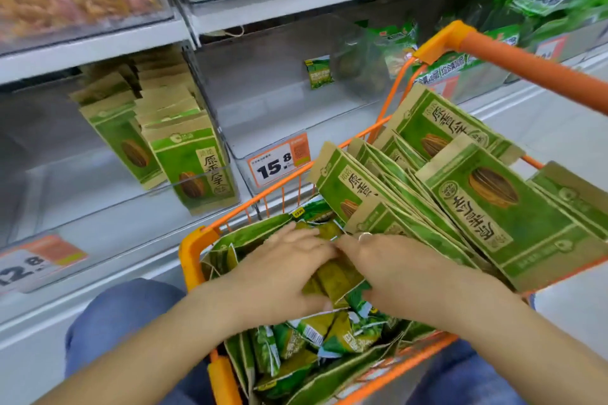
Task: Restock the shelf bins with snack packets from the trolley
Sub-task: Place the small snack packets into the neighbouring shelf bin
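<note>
An orange wire trolley (192,260) stands in front of the shelf, full of snacks. Small green snack packets (332,335) lie heaped in its near part. Large green-and-tan seed packets (487,207) lean in a stack on its right side. My left hand (279,276) and my right hand (394,270) are side by side in the trolley, gripping a bunch of the small green packets (335,276) between them. One small green packet (318,72) stands alone in the clear middle shelf bin (289,118).
The clear bin on the left (204,187) holds rows of upright large seed packets. Price tags reading 15.8 (279,163) and 12.8 (29,265) hang on the shelf edge. The trolley's orange handle (533,66) crosses at upper right. My knees in blue trousers (121,316) flank the trolley.
</note>
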The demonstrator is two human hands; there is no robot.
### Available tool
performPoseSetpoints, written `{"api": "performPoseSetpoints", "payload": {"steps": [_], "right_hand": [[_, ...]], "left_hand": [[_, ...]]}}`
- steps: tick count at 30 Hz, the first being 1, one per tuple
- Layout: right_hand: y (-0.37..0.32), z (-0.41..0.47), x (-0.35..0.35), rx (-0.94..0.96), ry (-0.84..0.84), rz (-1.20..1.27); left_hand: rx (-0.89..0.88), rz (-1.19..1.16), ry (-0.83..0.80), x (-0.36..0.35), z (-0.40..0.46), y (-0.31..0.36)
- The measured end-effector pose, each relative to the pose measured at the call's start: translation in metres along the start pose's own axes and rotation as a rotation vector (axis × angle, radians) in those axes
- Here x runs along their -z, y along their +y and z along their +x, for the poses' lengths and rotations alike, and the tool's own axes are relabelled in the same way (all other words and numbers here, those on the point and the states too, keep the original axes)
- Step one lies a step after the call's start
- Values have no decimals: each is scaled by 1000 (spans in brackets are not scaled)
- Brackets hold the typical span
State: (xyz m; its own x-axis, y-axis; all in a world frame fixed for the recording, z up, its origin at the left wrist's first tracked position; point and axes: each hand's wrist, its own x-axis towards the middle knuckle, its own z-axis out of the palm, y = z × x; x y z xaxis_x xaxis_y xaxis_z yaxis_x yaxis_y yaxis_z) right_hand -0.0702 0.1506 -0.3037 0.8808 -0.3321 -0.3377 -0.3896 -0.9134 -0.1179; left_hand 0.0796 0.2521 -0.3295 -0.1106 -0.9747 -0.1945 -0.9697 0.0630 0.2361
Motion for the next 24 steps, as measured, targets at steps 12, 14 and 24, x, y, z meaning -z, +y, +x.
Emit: {"api": "performPoseSetpoints", "payload": {"steps": [12, 14, 24], "right_hand": [[23, -3, 37, -80, 416, 872], [22, 0, 44, -79, 455, 1007], [37, 27, 87, -57, 633, 1150]], "left_hand": [[202, -1031, 260, 28, -3, -10], [219, -1128, 252, 34, -2, -7], [312, -1295, 553, 72, 25, -14]]}}
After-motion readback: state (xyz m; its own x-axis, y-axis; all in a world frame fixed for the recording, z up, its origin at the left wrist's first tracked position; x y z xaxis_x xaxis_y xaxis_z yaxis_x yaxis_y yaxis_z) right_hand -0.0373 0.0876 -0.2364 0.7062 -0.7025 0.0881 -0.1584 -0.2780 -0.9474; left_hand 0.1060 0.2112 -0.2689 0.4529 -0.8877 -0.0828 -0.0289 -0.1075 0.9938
